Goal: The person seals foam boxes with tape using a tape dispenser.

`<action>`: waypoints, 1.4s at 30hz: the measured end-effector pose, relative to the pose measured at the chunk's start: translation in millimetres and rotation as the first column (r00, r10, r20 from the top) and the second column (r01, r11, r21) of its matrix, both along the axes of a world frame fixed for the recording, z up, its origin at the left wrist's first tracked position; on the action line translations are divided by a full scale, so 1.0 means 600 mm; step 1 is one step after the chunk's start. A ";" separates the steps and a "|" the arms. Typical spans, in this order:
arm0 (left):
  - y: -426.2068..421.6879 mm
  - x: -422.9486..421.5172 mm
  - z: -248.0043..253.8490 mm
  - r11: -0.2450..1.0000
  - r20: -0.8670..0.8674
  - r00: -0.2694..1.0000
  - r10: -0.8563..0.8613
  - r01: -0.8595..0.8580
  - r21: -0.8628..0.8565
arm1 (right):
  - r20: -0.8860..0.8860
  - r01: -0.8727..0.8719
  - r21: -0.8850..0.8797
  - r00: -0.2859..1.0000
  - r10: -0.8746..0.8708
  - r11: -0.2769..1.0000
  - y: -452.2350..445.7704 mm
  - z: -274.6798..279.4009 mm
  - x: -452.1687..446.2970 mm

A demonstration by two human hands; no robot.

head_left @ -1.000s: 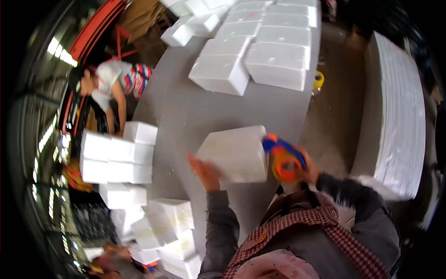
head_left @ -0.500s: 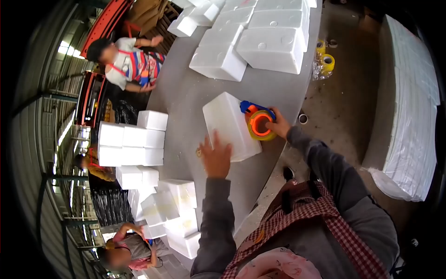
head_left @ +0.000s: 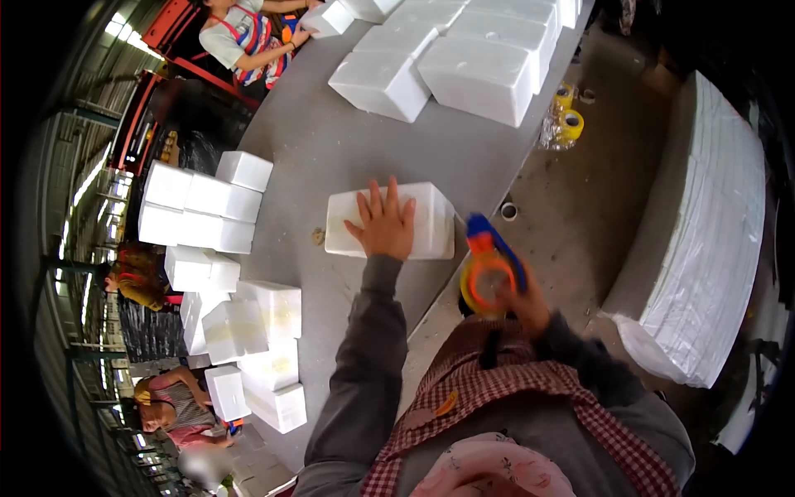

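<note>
A white foam box (head_left: 431, 217) lies on the grey table (head_left: 331, 145) in front of me. My left hand (head_left: 387, 225) rests on its top with the fingers spread, gripping nothing. My right hand (head_left: 530, 305) is closed around a tape dispenser (head_left: 490, 269) with a blue and orange body and a roll of tape in it. The dispenser is off the table's near edge, close to my apron and apart from the box. Motion blurs the dispenser and my right fingers a little.
More foam boxes (head_left: 476, 74) stand at the table's far end, and others (head_left: 207, 199) are stacked along its left side. Tape rolls (head_left: 570, 124) lie on the floor at right, near a wrapped stack of white sheets (head_left: 704, 240). Co-workers stand across the table.
The box has turned and shifted nearer the left, under my left hand. My right hand has drawn the dispenser away from the box toward my body. A far co-worker now touches a box.
</note>
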State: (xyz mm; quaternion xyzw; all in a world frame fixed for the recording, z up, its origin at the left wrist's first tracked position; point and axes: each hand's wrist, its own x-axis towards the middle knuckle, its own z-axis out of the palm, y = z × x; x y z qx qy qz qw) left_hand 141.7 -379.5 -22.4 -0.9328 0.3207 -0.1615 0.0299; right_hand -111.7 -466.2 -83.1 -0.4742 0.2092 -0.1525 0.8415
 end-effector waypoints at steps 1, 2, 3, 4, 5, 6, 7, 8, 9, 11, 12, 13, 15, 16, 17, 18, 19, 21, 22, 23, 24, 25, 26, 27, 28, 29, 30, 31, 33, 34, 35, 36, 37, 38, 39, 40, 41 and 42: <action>-0.003 -0.004 0.008 0.997 -0.184 0.983 0.020 -0.034 -0.074 | 0.008 0.013 -0.085 1.000 -0.012 0.996 0.015 -0.009 -0.032; -0.010 -0.007 0.012 0.995 -0.194 0.980 0.031 -0.048 -0.086 | -0.002 -0.001 -0.098 1.000 0.001 0.995 0.008 0.005 -0.035; -0.010 -0.009 0.015 0.997 -0.180 0.983 0.047 -0.058 -0.059 | -0.024 -0.160 -0.254 0.987 0.159 0.954 0.008 0.033 -0.043; -0.008 -0.010 0.012 0.997 -0.167 0.984 0.062 -0.068 -0.029 | -0.069 -0.311 -0.395 0.948 0.310 0.864 0.013 0.062 -0.049; -0.006 -0.009 0.007 0.997 -0.143 0.989 0.048 -0.057 -0.057 | -0.124 -0.390 -0.145 0.919 0.375 0.909 0.009 0.106 -0.002; -0.006 -0.010 0.003 0.994 -0.151 0.986 0.069 -0.080 -0.069 | -0.136 -0.412 -0.153 0.909 0.394 0.898 0.007 0.084 0.046; -0.009 -0.011 -0.001 0.995 -0.135 0.990 0.029 -0.042 -0.091 | -0.269 -0.547 -0.557 0.830 0.488 0.624 0.007 0.030 0.100; -0.002 -0.010 -0.001 0.995 -0.107 0.994 0.003 -0.014 -0.103 | -0.413 -0.565 -0.805 0.753 0.512 0.181 0.016 0.000 0.138; 0.014 -0.009 -0.003 0.928 -0.147 0.983 -0.114 0.052 -0.368 | -0.217 -0.399 -0.884 0.812 0.542 0.244 0.025 -0.013 0.126; 0.077 0.024 0.016 0.651 -0.064 0.975 -0.211 0.091 -0.754 | 0.075 -0.585 -0.588 0.648 0.758 0.559 -0.042 0.007 0.096; 0.120 0.022 0.019 0.492 -0.022 0.979 -0.203 0.083 -0.866 | 0.111 -0.545 -0.397 0.770 0.628 0.739 -0.066 0.013 0.054; 0.156 0.027 -0.007 0.221 -0.104 0.970 -0.221 -0.054 -0.974 | 0.125 -0.605 -0.429 0.696 0.707 0.671 -0.074 -0.010 0.063; 0.213 0.057 -0.137 0.035 -0.248 0.925 -0.287 -0.249 -0.968 | 0.463 -0.253 0.034 0.862 0.209 0.967 -0.082 -0.046 0.090; 0.222 0.058 -0.175 0.132 -0.342 0.896 -0.283 -0.317 -0.939 | 0.483 -0.051 0.316 0.868 -0.115 0.947 -0.094 -0.062 0.112; 0.210 0.056 -0.209 0.308 -0.477 0.835 -0.274 -0.394 -0.866 | 0.436 -0.096 0.392 0.895 -0.093 0.915 -0.101 -0.084 0.155; 0.204 0.060 -0.213 0.472 -0.601 0.760 -0.247 -0.447 -0.760 | 0.679 -0.427 0.397 0.732 0.053 0.813 -0.131 -0.179 0.200; 0.211 0.062 -0.201 0.440 -0.587 0.775 -0.235 -0.453 -0.775 | 0.609 -0.362 0.370 0.790 0.070 0.856 -0.111 -0.149 0.234; 0.218 0.063 -0.144 0.174 -0.488 0.850 -0.198 -0.460 -0.871 | 0.425 -0.213 0.203 0.899 0.110 0.956 -0.028 -0.041 0.281; 0.241 0.070 -0.098 0.149 -0.470 0.864 -0.180 -0.448 -0.881 | 0.317 -0.136 0.054 0.942 0.112 0.989 0.025 0.032 0.292; 0.288 0.073 -0.036 0.205 -0.328 0.943 -0.055 -0.311 -0.928 | 0.362 -0.240 0.099 0.913 0.189 0.966 0.067 0.078 0.316; 0.337 0.066 0.028 0.281 -0.177 0.982 0.062 -0.187 -0.941 | 0.403 -0.342 0.138 0.877 0.263 0.929 0.109 0.125 0.341; 0.386 0.059 0.103 0.339 -0.119 0.979 0.162 -0.169 -0.926 | 0.405 -0.440 0.271 0.859 0.313 0.856 0.131 0.135 0.362; 0.434 0.056 0.173 0.405 -0.058 0.967 0.248 -0.157 -0.901 | 0.411 -0.511 0.404 0.842 0.348 0.759 0.152 0.144 0.378; 0.484 0.069 0.205 0.421 0.001 0.941 0.338 -0.150 -0.894 | 0.541 -0.655 0.474 0.744 0.392 0.589 0.187 0.160 0.416; 0.534 0.082 0.236 0.435 0.056 0.902 0.427 -0.151 -0.888 | 0.646 -0.771 0.504 0.636 0.422 0.390 0.222 0.175 0.453; 0.584 0.095 0.268 0.444 0.107 0.851 0.514 -0.157 -0.882 | 0.480 -0.724 0.442 0.689 0.543 0.529 0.282 0.243 0.472; 0.623 0.098 0.306 0.490 0.094 0.773 0.628 -0.298 -0.819 | 0.555 -0.772 0.538 0.627 0.547 0.338 0.336 0.280 0.499; 0.676 0.125 0.319 0.585 0.219 0.678 0.702 -0.374 -0.720 | 0.575 -0.771 0.591 0.609 0.546 0.237 0.384 0.321 0.516; 0.776 0.163 0.312 0.705 0.443 0.551 0.707 -0.502 -0.502 | 0.563 -0.780 0.600 0.569 0.600 0.176 0.445 0.328 0.550; 0.812 0.180 0.297 0.736 0.366 0.646 0.670 -0.516 -0.439 | 0.497 -0.766 0.596 0.587 0.639 0.240 0.461 0.333 0.551; 0.843 0.184 0.282 0.756 0.196 0.770 0.607 -0.484 -0.440 | 0.550 -0.760 0.635 0.572 0.609 0.139 0.461 0.327 0.549; 0.866 0.193 0.267 0.763 0.050 0.855 0.517 -0.433 -0.479 | 0.602 -0.771 0.627 0.572 0.557 0.113 0.449 0.320 0.544; 0.877 0.198 0.254 0.756 -0.040 0.903 0.427 -0.381 -0.532 | 0.637 -0.781 0.617 0.569 0.520 0.099 0.424 0.306 0.543; 0.882 0.202 0.248 0.736 -0.073 0.933 0.353 -0.326 -0.593 | 0.573 -0.744 0.623 0.644 0.508 0.241 0.395 0.284 0.537; 0.849 0.186 0.264 0.710 -0.037 0.929 0.367 -0.306 -0.635 | 0.558 -0.747 0.465 0.664 0.498 0.475 0.359 0.230 0.531; 0.823 0.179 0.279 0.640 -0.109 0.872 0.477 -0.430 -0.637 | 0.548 -0.688 0.494 0.721 0.423 0.531 0.309 0.210 0.514; 0.777 0.173 0.297 0.612 0.094 0.644 0.759 -0.656 -0.442 | 0.545 -0.632 0.518 0.763 0.347 0.577 0.253 0.195 0.495; 0.713 0.171 0.309 0.452 0.370 0.335 0.866 -0.842 -0.296 | 0.511 -0.537 0.407 0.804 0.303 0.739 0.192 0.184 0.470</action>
